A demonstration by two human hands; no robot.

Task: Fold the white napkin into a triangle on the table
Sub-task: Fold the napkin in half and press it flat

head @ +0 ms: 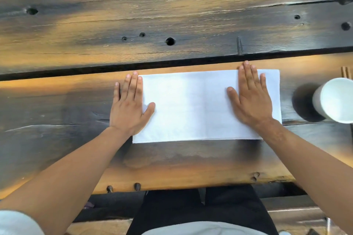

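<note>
Now the napkin [193, 107] lies flat on the table's [172, 166] near plank, a white rectangle with faint crease lines. Left hand [129, 105] presses its left edge, right hand [250, 99] its right part, both palms down with fingers spread, gripping nothing.

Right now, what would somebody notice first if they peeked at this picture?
Probably the bright white napkin, a flat rectangle near the front edge of the dark wooden table. The left hand and right hand press flat on its ends. A white cup stands at the right.
</note>
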